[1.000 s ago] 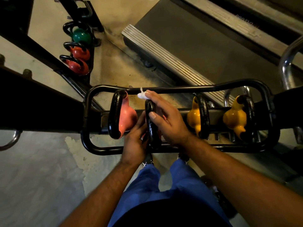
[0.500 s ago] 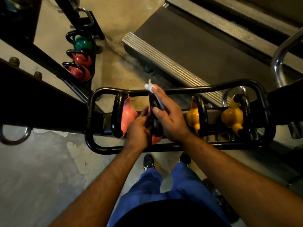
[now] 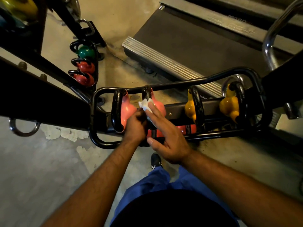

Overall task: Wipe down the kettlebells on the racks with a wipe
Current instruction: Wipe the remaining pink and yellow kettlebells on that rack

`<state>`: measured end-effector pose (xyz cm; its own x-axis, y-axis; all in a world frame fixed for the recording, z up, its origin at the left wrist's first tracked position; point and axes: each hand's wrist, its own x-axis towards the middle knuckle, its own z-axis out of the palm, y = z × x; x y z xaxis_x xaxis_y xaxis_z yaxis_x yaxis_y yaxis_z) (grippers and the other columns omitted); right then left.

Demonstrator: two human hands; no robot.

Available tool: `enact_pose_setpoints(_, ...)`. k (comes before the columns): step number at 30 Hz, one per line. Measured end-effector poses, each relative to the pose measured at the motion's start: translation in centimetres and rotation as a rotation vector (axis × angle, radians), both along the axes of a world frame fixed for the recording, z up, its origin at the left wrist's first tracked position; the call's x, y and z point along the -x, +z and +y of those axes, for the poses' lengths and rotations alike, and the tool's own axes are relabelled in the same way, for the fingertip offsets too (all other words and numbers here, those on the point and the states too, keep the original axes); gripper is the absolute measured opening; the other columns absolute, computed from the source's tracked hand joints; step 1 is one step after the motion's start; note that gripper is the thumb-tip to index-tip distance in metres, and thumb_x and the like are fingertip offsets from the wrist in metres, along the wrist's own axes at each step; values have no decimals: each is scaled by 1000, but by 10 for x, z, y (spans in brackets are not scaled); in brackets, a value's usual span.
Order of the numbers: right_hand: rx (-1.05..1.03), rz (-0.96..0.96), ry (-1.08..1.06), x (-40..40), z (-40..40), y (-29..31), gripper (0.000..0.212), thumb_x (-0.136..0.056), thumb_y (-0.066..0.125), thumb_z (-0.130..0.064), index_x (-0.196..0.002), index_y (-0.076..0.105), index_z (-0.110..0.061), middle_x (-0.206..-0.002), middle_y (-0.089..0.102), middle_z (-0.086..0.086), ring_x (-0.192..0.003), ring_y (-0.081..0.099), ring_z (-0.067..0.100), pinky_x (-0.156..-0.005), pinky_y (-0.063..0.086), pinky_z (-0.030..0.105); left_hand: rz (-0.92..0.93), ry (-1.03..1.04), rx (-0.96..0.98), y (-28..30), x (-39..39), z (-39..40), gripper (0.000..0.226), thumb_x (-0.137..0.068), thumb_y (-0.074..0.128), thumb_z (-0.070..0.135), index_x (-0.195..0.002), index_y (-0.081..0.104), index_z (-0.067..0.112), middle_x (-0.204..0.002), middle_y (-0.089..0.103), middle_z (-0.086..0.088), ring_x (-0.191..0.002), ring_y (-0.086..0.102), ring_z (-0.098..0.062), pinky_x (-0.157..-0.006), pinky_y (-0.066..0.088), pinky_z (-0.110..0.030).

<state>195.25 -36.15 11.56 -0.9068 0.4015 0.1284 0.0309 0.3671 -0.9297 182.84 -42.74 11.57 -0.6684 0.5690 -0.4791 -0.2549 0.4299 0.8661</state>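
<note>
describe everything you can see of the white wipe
The white wipe is a small, crumpled wad, apparently soft paper or cloth. It lies pressed against the black handle of the second pink kettlebell on the near rack, under the straight fingers of the right hand. Its bunched edge pokes out beyond the fingertips; the rest is hidden beneath them. The left hand sits close beside it; contact between them cannot be told.
</note>
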Motion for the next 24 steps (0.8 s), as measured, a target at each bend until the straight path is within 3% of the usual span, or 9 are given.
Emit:
enact_pose_setpoints(2,69,2,-37,-4,-5,2,79,-92,52,-41,-159,25,-8,-169,15,2,-155,16,10,-123,30,37,63,-29,21,0,-2,0,28,-106,39,16,-123,61,16,-111,70,-1,-106,67,-12,-79,55,-18)
enact_pose_setpoints(5,272,3,-166,16,-8,16,80,-91,52,-38,-160,24,-9,-166,15,-12,-154,13,4,-123,22,23,181,-125,75,-1,2,2,23,-105,46,19,-121,62,24,-103,70,10,-98,69,-4,-73,55,-13)
enact_pose_setpoints(9,225,-62,-201,9,-28,13,81,-92,53,-39,-161,20,-14,-169,14,-2,-154,11,1,-115,21,7,158,-121,48,-2,1,-3,21,-104,47,19,-117,63,22,-102,71,6,-95,70,-5,-74,57,-18)
enact_pose_setpoints(12,146,-146,-200,-22,-47,-5,85,-91,51,-44,-162,14,-14,-169,13,-3,-153,11,0,-122,22,20,150,-95,64,-11,-1,-5,17,-100,50,23,-105,66,22,-106,70,-5,-105,68,-22,-82,56,-28)
enact_pose_setpoints(15,163,-180,-235,-26,-53,-9,87,-89,49,-47,-162,11,-19,-169,12,-6,-153,11,-1,-125,25,35,145,-114,80,-12,0,-5,16,-99,51,21,-103,66,25,-114,69,-8,-111,66,-25,-95,55,-45)
enact_pose_setpoints(18,255,-126,-290,-5,-50,6,88,-89,50,-46,-162,10,-19,-170,13,-3,-154,13,3,-125,24,33,190,-136,53,-8,1,-5,22,-102,49,18,-117,65,16,-109,71,-5,-104,68,-18,-88,58,-34)
enact_pose_setpoints(21,191,-111,-282,-6,-58,1,89,-89,50,-43,-162,8,-14,-170,8,-2,-155,8,4,-126,19,30,245,-172,63,-7,-1,-7,19,-103,49,17,-112,66,19,-96,70,6,-93,68,-8,-74,54,-15)
enact_pose_setpoints(24,239,-164,-273,-16,-62,-8,89,-90,49,-47,-163,5,-19,-168,6,-9,-154,10,1,-125,26,40,288,-187,80,-7,0,-4,16,-100,55,14,-103,64,27,-97,70,7,-97,68,-10,-77,54,-17)
